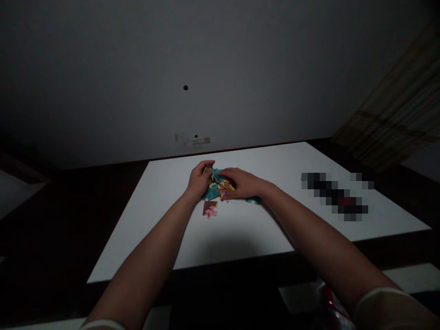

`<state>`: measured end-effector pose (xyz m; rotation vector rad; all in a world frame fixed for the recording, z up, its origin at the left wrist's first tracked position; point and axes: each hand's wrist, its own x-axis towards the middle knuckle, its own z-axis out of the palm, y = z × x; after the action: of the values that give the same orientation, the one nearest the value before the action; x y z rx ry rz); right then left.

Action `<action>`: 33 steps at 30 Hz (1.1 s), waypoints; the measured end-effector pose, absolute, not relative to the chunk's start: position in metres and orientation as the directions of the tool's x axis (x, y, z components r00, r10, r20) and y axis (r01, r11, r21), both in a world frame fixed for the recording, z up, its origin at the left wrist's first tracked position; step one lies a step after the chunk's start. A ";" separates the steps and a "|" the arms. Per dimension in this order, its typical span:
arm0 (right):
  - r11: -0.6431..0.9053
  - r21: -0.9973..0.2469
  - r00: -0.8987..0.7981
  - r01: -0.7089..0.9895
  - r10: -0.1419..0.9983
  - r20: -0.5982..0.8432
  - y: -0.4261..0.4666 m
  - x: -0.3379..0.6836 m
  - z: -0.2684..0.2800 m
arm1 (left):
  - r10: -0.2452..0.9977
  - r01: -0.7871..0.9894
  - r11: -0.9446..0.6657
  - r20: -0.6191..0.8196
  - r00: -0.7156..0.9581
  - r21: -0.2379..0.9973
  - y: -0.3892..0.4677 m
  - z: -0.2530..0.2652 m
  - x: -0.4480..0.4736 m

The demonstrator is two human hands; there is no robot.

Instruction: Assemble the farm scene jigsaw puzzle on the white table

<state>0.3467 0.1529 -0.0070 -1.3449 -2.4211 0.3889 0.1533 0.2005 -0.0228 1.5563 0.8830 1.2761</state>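
Note:
Several jigsaw puzzle pieces (217,189), teal, yellow and orange, form a heap on the white table (268,229). My left hand (200,180) curls around the heap's left side, thumb over the pieces and fingers behind them. From the right, my right hand (241,183) bends over the heap, its thumb on the near pieces and its fingers on the far ones. One pink and brown puzzle piece (210,209) lies apart, just in front of the heap. Partly hidden by my right wrist is a teal puzzle piece (253,200).
A pixelated dark patch (333,195) covers something on the table's right side. Behind the table stands a grey wall (247,91) with wall sockets (201,140). A curtain (388,110) hangs at right. Below the near edge shows something red and shiny (333,302).

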 end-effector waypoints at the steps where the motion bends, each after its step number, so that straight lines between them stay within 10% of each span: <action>1: 0.522 -0.405 -0.497 0.750 0.850 0.176 0.154 0.348 -0.006 | 0.915 -0.001 -0.354 0.347 0.204 0.935 0.201 -0.023 0.153; 18: 0.384 -0.521 -0.231 0.763 0.913 0.335 0.169 0.388 -0.006 | 0.933 0.499 -0.361 0.306 0.191 0.788 0.221 -0.027 0.133; 24: 0.351 -0.538 -0.190 0.767 0.924 0.332 0.170 0.388 -0.007 | 0.794 0.622 -0.607 0.406 0.451 0.495 0.209 -0.017 0.131; 33: 0.132 -0.190 -0.096 0.973 0.978 0.187 0.168 0.402 -0.004 | 0.693 0.630 -0.718 0.223 0.685 0.296 0.199 -0.026 0.148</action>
<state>0.4023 0.1677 -0.0036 -1.9095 -2.1463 0.0259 0.1478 0.1992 -0.0257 2.7015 1.0726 0.4772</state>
